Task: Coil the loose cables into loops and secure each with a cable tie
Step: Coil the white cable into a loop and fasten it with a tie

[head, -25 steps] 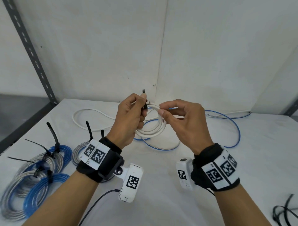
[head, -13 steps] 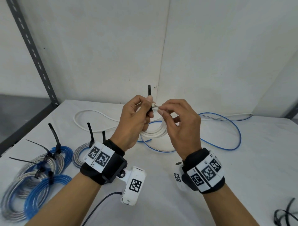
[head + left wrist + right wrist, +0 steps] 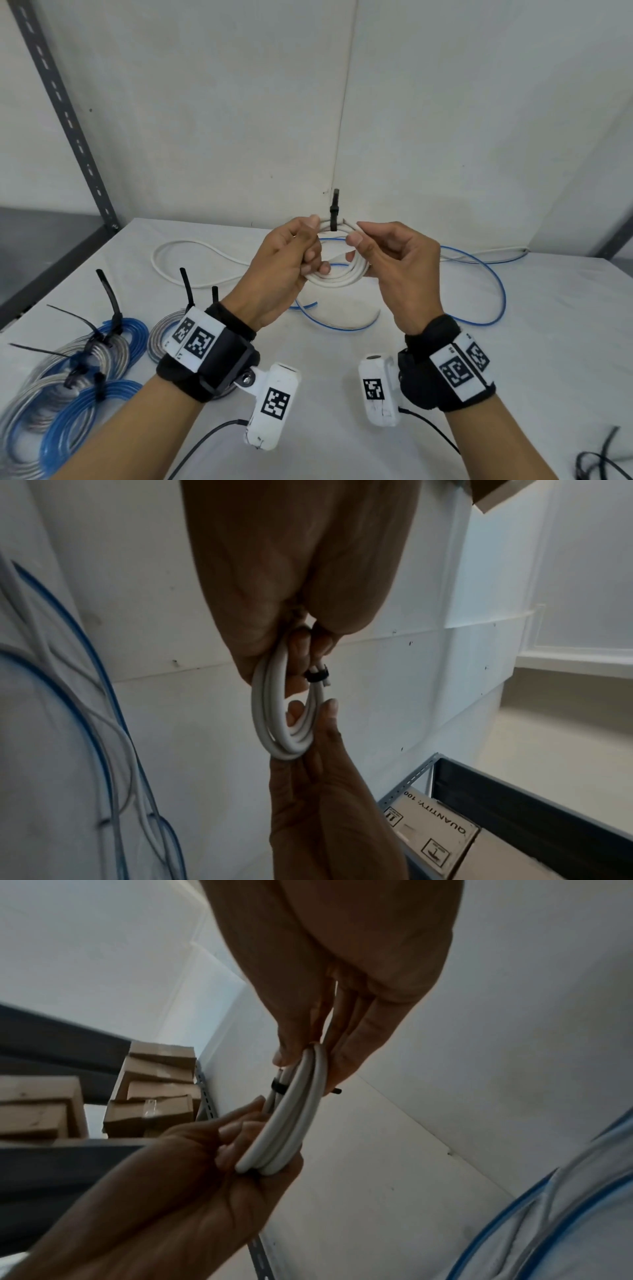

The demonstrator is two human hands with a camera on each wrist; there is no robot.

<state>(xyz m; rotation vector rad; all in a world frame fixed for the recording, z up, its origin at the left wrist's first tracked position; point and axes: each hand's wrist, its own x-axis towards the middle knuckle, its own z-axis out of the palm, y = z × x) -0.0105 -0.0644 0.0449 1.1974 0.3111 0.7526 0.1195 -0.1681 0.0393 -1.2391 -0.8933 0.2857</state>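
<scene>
A small coil of white cable [image 3: 342, 278] is held up over the table between both hands. A black cable tie [image 3: 334, 212] wraps the top of the coil, its tail pointing straight up. My left hand [image 3: 313, 240] grips the coil's left side, thumb on top and fingers curled through the loop. My right hand [image 3: 358, 233] pinches the coil just right of the tie. The left wrist view shows the tie's band [image 3: 316, 675] round the strands of the coil [image 3: 274, 723]. In the right wrist view the coil [image 3: 291, 1118] is seen edge-on between the hands.
Several tied coils of blue and clear cable [image 3: 68, 370] lie at the table's left. Loose white cable [image 3: 191, 253] and loose blue cable [image 3: 479, 274] sprawl behind the hands. Spare black ties [image 3: 599, 462] lie at the front right. A grey shelf upright [image 3: 68, 113] stands at the left.
My right hand has shifted from the tie to the coil just right of it. The hands have drawn slightly apart, and the tie's tail now stands free above the coil.
</scene>
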